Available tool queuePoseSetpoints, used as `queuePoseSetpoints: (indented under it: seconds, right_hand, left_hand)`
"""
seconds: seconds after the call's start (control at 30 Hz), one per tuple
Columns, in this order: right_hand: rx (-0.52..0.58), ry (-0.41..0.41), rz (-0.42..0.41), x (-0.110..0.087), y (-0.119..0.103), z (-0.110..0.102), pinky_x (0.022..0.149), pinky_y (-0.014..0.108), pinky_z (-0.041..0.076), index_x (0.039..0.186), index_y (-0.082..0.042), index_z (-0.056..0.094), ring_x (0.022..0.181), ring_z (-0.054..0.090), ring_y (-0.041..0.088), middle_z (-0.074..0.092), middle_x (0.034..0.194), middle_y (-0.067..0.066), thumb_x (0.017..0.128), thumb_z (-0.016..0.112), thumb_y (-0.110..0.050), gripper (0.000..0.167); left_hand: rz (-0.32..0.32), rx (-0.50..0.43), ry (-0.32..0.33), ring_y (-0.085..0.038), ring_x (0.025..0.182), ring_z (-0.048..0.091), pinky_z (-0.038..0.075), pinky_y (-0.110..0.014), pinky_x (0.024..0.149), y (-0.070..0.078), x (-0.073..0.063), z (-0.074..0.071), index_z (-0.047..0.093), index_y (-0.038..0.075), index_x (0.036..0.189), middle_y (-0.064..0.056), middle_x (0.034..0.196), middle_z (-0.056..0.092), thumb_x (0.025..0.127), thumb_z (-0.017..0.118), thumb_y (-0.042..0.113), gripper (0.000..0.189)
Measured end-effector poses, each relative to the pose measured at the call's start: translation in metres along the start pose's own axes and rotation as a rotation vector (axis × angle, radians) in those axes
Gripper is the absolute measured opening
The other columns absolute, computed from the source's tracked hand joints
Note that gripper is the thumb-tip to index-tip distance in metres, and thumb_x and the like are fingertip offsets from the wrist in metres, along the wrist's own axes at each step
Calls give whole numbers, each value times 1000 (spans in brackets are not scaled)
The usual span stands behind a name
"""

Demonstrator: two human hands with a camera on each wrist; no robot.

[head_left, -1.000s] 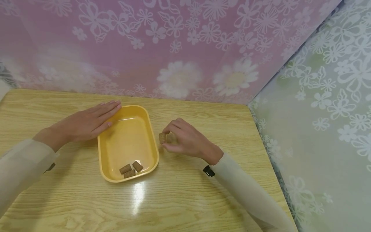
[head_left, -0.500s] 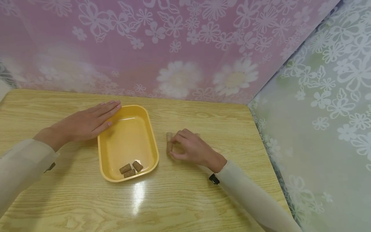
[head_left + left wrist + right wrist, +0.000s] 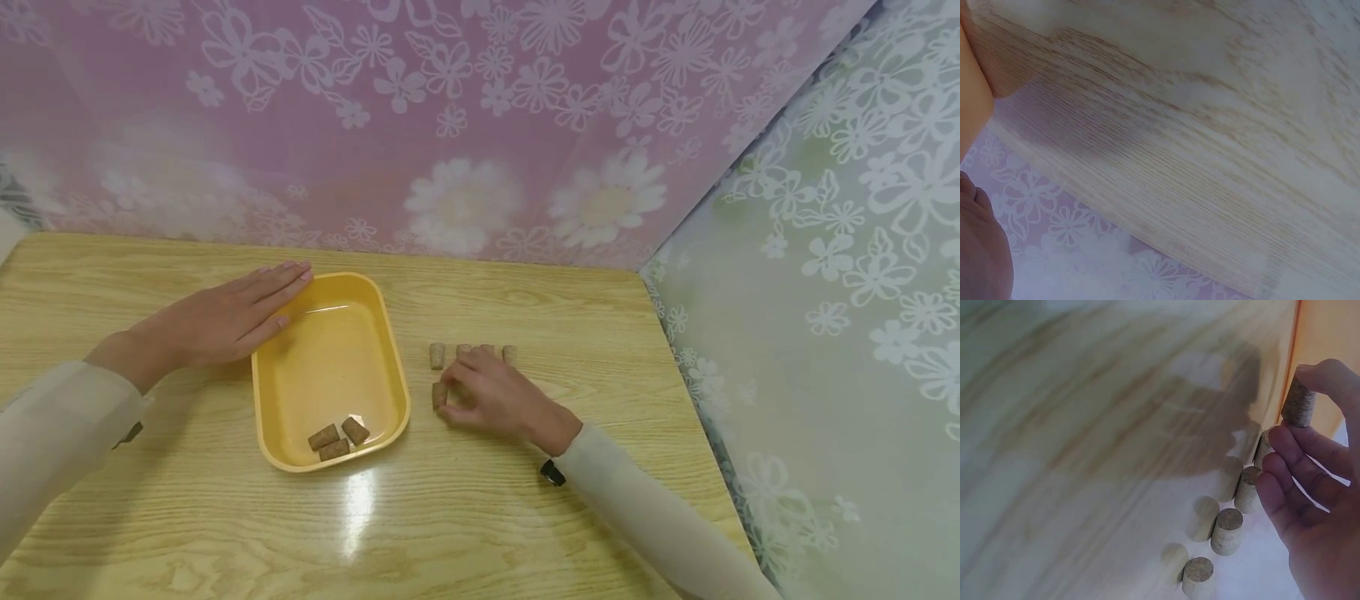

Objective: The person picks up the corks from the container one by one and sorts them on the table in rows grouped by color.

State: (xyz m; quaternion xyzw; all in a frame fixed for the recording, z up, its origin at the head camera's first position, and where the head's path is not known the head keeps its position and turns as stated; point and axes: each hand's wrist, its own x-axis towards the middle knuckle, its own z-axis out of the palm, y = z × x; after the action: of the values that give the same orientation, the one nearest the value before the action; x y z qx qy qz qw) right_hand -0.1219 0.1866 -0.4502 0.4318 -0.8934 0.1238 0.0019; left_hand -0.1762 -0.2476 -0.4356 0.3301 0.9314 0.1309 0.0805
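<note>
My right hand [image 3: 495, 398] pinches a brown cork [image 3: 439, 395] between thumb and fingertips, just right of the yellow tray [image 3: 406, 392]. In the right wrist view the same cork [image 3: 1299, 403] is held between the thumb and a finger. Behind the hand runs a row of several corks, with the leftmost cork [image 3: 437, 356] fully visible and others partly hidden by the fingers. The right wrist view has the nearest cork of the row [image 3: 1198, 578] upright. My left hand [image 3: 225, 318] rests on the tray's left rim, fingers straight. Three corks [image 3: 334, 450] lie inside the tray's near end.
The wood-grain table [image 3: 247, 533] ends at a pink flowered wall covering [image 3: 360, 167] at the back. A pale flowered panel [image 3: 847, 350] stands along the right side. Only table, wall covering and bits of skin appear in the left wrist view.
My right hand, still pinching the cork, has moved slightly right and toward the front edge, uncovering the row of corks behind it. The left hand and tray have stayed put.
</note>
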Motion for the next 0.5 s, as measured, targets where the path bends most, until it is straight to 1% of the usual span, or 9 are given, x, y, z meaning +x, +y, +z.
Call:
queuePoseSetpoints:
  seconds: [0.1,0.2,0.3,0.33,0.5]
  right_hand:
    - [1,-32,19,0,-2,0,99,38,55,110,-16,76,95,59,15,69,103,-3,99,81,-36,24]
    - [12,-64,42,-1,-3,0,106,42,55,109,-17,76,97,60,15,69,105,-3,99,81,-37,23]
    - [18,-71,42,0,-4,1,112,46,55,109,-18,76,101,62,16,70,108,-3,99,81,-37,22]
    - [18,-70,39,0,-4,1,111,46,55,108,-19,75,101,63,16,70,108,-4,99,81,-36,20]
    - [16,-66,17,0,-5,2,98,36,56,102,-24,75,100,61,14,70,108,-5,99,80,-32,10]
  left_hand:
    - [12,7,13,-31,171,13,0,-29,140,0,0,1,13,19,178,-3,186,8,118,46,35,69]
    - [18,15,19,-31,171,14,0,-28,140,0,0,1,13,19,178,-3,186,9,118,45,36,70]
    - [26,26,26,-31,171,15,0,-28,140,-1,1,2,14,18,178,-3,186,9,119,45,37,69]
    - [27,28,27,-31,171,15,-1,-28,139,-1,1,2,14,18,178,-3,186,10,119,44,37,69]
    - [28,28,29,-31,171,15,-1,-26,139,-2,1,3,14,18,177,-4,185,10,119,44,37,69]
